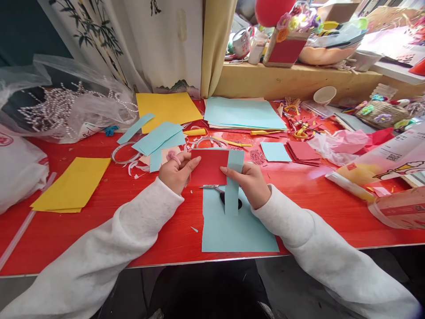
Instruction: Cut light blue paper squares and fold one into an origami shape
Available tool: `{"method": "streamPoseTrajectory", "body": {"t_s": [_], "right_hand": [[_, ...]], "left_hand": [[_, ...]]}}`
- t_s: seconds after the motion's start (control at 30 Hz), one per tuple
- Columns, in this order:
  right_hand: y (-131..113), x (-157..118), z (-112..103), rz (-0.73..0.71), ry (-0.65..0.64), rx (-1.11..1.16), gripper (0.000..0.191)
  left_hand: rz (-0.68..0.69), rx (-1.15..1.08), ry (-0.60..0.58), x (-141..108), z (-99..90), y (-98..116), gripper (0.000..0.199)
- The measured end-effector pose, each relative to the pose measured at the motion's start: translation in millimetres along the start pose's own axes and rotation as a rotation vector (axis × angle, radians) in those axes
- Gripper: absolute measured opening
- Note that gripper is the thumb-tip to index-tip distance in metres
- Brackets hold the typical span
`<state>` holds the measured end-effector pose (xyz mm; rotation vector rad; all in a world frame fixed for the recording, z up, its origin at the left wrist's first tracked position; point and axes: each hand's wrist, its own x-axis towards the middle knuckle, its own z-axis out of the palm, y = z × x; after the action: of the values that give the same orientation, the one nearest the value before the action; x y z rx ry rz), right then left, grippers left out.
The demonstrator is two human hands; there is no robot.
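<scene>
Between my hands, above the table, is a red paper card (209,166). My left hand (177,172) pinches its left edge, and a pink ring shows on one finger. At the card's right end my right hand (251,182) presses a light blue paper strip (232,201) against it with the thumb; the strip hangs down past the card. Below them a light blue sheet (239,237) lies near the table's front edge. Scissors (222,195) with dark handles rest on that sheet, partly covered by the strip.
Yellow sheets (75,184) lie at left; a stack of light blue sheets (244,111) sits at the back. Small red cards (303,151) and a blue square (275,151) are to the right. Tape rolls and paper scraps lie behind my hands. A plastic bag (76,108) stands back left.
</scene>
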<state>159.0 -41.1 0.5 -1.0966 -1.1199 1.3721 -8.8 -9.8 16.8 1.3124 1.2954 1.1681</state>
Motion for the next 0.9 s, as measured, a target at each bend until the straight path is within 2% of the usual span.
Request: {"method": "streamPoseTrajectory", "body": {"t_s": [0.17, 0.7, 0.9], "right_hand": [[-0.3, -0.4, 1.0, -0.026, 0.041, -0.045, 0.020], [-2.5, -1.4, 2.3, 0.012, 0.052, -0.022, 0.020], [0.7, 0.9, 0.1, -0.003, 0.053, -0.035, 0.022]], "left_hand": [[0.015, -0.004, 0.002, 0.4, -1.0, -0.6, 0.023], [0.025, -0.030, -0.005, -0.2, -0.5, -2.0, 0.024], [0.012, -0.055, 0.025, 0.2, -1.7, -0.9, 0.023]]}}
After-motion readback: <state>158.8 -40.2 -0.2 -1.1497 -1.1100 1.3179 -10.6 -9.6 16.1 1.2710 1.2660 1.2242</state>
